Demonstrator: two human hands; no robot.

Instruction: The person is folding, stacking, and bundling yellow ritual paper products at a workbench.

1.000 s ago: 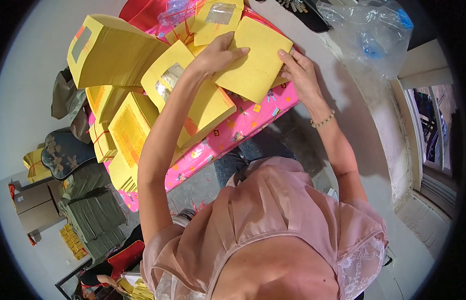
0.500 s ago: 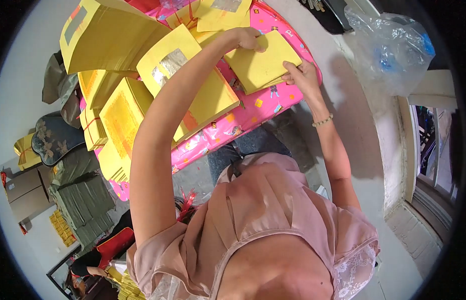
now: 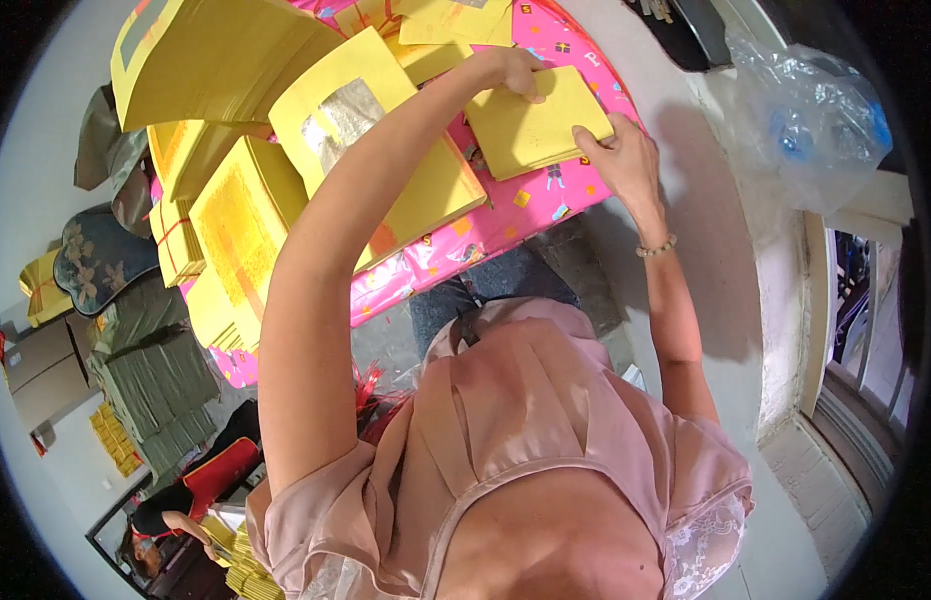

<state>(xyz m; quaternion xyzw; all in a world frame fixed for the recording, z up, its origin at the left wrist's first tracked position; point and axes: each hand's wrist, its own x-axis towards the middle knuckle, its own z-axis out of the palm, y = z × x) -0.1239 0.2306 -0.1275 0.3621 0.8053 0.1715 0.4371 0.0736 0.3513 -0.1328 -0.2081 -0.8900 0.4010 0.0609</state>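
A small stack of yellow paper sheets [image 3: 536,125] lies at the right end of the pink patterned table cover [image 3: 466,250]. My left hand [image 3: 514,72] reaches across and grips its far left edge, thumb on top. On the right edge, my right hand [image 3: 626,160] holds the same stack, its thumb on the top sheet and fingers against the side. A larger yellow paper stack [image 3: 436,190], with a silvery patch on its top, sits just left of it, partly hidden under my left forearm.
More yellow paper stacks [image 3: 241,215] crowd the table's left side, one with a tall curling sheet [image 3: 216,70]. A clear plastic bag [image 3: 811,125] hangs at the right wall. At lower left, a person [image 3: 186,510] handles yellow paper near green covered piles [image 3: 156,395].
The edges of the small yellow stack look more even. Both hands keep hold of it, and my right hand sits a little lower along its side. The whole view has shifted slightly.
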